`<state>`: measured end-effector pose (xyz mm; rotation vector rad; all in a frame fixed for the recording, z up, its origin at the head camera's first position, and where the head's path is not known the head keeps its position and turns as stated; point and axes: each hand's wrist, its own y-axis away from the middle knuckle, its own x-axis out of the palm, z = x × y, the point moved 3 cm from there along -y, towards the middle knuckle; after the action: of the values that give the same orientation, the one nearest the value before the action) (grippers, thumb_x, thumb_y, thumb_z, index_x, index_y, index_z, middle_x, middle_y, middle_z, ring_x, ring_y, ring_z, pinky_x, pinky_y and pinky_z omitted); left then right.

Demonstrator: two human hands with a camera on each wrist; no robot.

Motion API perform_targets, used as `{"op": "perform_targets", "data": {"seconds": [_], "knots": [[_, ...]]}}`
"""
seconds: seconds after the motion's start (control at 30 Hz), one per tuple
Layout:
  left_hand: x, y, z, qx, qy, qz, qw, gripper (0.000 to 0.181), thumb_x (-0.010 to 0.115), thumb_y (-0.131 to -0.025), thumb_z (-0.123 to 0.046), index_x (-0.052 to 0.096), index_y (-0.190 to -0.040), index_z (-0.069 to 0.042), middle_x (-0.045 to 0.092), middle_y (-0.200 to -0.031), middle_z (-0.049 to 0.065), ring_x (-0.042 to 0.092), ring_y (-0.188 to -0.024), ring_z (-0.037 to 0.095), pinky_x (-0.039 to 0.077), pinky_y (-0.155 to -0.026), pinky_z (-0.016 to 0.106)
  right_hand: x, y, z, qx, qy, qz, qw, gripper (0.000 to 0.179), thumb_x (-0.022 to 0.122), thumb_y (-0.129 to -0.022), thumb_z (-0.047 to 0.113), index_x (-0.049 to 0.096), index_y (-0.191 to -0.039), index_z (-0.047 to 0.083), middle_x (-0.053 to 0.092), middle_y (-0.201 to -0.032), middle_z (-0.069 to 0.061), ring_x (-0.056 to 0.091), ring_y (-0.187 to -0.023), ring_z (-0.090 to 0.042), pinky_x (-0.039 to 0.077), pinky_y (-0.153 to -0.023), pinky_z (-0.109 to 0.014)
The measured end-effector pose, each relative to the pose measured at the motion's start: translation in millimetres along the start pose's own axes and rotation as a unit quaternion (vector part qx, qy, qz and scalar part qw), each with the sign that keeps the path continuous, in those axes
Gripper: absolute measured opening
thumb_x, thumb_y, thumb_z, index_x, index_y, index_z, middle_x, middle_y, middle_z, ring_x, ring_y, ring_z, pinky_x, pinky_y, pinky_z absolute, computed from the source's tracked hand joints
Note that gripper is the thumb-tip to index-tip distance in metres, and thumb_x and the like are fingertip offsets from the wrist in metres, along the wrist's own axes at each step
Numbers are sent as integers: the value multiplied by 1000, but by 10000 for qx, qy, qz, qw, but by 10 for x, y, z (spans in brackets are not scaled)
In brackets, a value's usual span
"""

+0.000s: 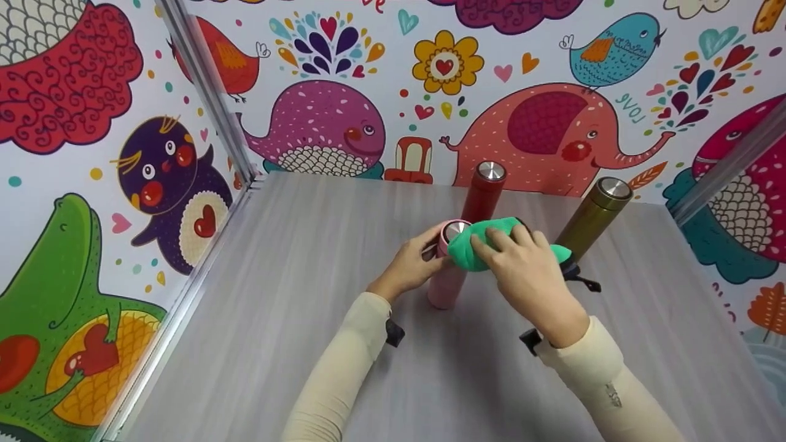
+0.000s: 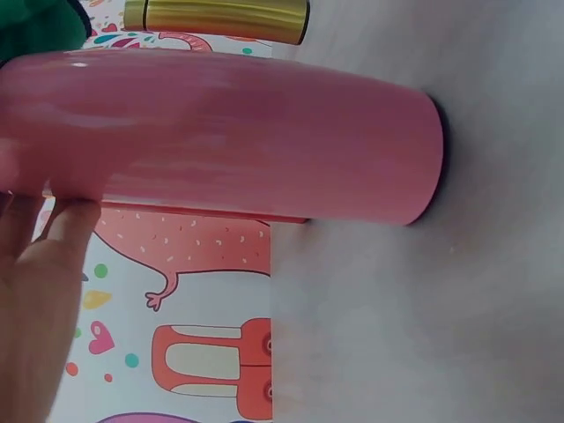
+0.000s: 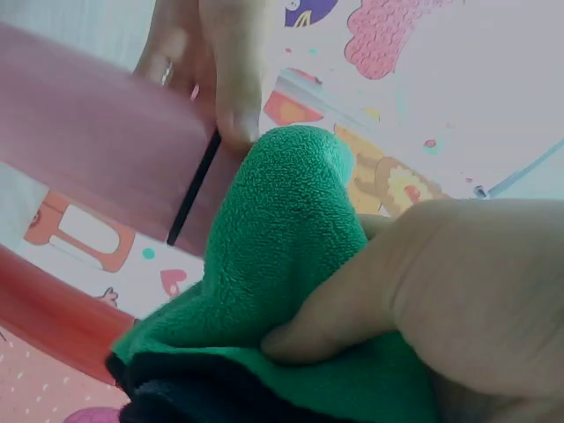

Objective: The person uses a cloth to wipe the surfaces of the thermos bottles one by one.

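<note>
Pink flask (image 1: 447,285), landmark: roughly upright, contact of its base with the desk (image 1: 295,245) uncertain. Left hand (image 1: 410,264): curled round the pink flask, close to its lid (image 1: 453,231). Right hand (image 1: 525,264): pinching a green cloth (image 1: 470,253), bunched against the right side of the pink flask's top. Red flask (image 1: 481,202): just behind the pink flask. Gold flask (image 1: 589,221): behind and to its right. Possible faults: tipping of the pink flask, through hard sideways pressure high above a narrow base; knocking of the red flask, through a backward push.
</note>
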<state>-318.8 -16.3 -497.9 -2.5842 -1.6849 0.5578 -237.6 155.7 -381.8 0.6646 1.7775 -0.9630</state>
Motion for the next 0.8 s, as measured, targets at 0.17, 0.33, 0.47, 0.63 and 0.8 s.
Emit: {"op": "perform_targets", "data": {"seconds": [0.17, 0.33, 0.47, 0.63, 0.8], "knots": [[-17, 4, 1, 188, -150, -63, 9997, 66, 70, -96, -30, 40, -155, -22, 49, -149, -4, 47, -134, 16, 44, -105, 31, 9, -40, 140, -394, 95, -373, 9985, 71, 95, -67, 17, 67, -132, 15, 64, -128, -15, 58, -106, -42, 53, -77, -51], [-16, 1, -8, 832, -323, -157, 9959, 59, 70, -96, -12, 47, -150, -10, 56, -142, 5, 52, -129, 16, 42, -106, 30, 54, -205, 198, -661, 224, -313, 9971, 69, 92, -71, 18, 65, -135, 15, 63, -130, -15, 58, -106, -41, 54, -77, -50], [23, 2, 2, 665, -188, -159, 9975, 49, 71, -94, -14, 57, -140, -7, 63, -131, 5, 58, -119, 14, 47, -101, 31, 68, -287, 146, -688, 263, -80, 9973, 66, 89, -76, 17, 64, -136, 16, 63, -131, -14, 58, -106, -39, 53, -75, -48], [40, 13, 10, 330, 115, -90, 9993, 43, 70, -95, -25, 60, -134, -11, 62, -129, 1, 55, -123, 14, 45, -104, 38, 65, -328, 45, -453, 21, 81, 9989, 63, 87, -77, 11, 64, -137, 14, 64, -129, -15, 59, -108, -40, 53, -74, -47], [9, 32, 5, 149, 285, -14, 9995, 52, 69, -95, -35, 55, -142, -17, 55, -139, -5, 47, -133, 13, 39, -109, 33, 75, -341, -3, -198, -275, 180, 9993, 69, 89, -74, 12, 62, -138, 11, 64, -128, -18, 60, -104, -42, 54, -73, -47]]}}
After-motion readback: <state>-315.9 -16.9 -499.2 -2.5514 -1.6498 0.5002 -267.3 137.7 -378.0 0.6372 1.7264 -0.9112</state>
